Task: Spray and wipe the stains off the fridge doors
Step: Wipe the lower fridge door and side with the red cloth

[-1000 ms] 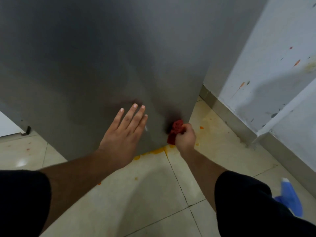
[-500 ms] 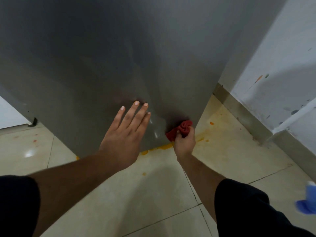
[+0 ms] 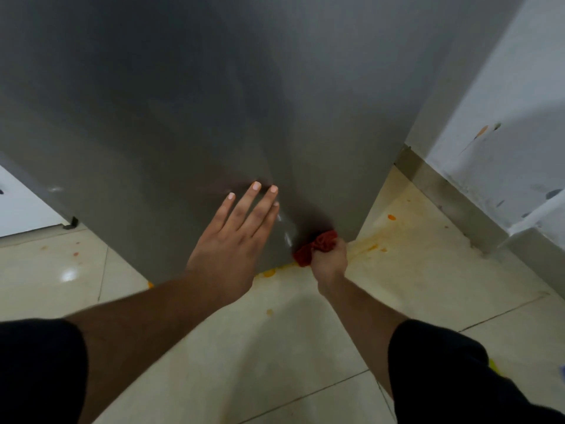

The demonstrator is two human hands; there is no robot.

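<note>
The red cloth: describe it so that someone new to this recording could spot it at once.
Start at the big grey fridge door and follow it down to its bottom right corner, just above the tiled floor. There the right hand presses a bunched cloth against the door. It is the only red thing; the nearby floor stains are orange.

Cream tiled floor [image 3: 305, 347] with orange splatters [image 3: 269, 273], white speckled wall [image 3: 504, 111]

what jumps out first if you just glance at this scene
The red cloth bunched in the right hand, pressed low against the grey fridge door near its bottom corner. Beside it the left hand lies flat on the door, fingers spread. Orange stains dot the pale floor tiles along the fridge's base.
</note>
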